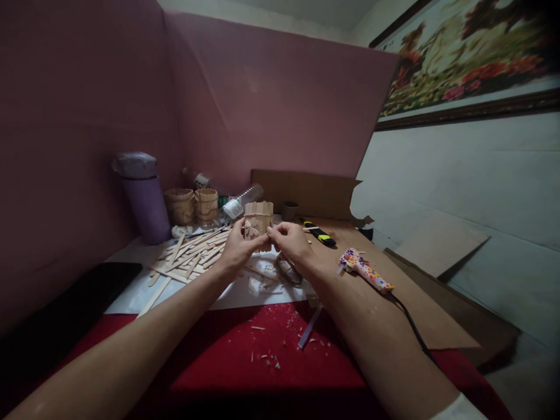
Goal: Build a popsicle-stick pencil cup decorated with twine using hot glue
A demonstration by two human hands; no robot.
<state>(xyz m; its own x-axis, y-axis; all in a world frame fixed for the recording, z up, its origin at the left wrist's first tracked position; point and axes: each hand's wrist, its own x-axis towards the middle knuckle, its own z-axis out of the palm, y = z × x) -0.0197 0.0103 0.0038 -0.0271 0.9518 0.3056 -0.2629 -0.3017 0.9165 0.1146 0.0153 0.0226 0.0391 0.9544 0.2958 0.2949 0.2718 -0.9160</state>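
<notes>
A small round cup made of wooden craft sticks [261,211], with a scalloped rim and a flower-like wooden piece on its front, is held upright at the centre. My left hand [240,248] grips it from the left, thumb across its lower front. The fingertips of my right hand [291,240] are pinched together against the cup's lower right side; whatever they hold is too small to make out. Loose craft sticks [192,256] lie in a pile left of my left hand. Scissors [289,273] rest on the table under my right hand, partly hidden.
Two wooden cups [206,205], a purple tumbler [146,204] and a clear plastic bottle [242,201] stand or lie at the back left. A yellow-black utility knife [319,233] and a flowered glue gun [365,271] with a cord lie on cardboard [420,318] at right. Shavings litter the red cloth [210,361].
</notes>
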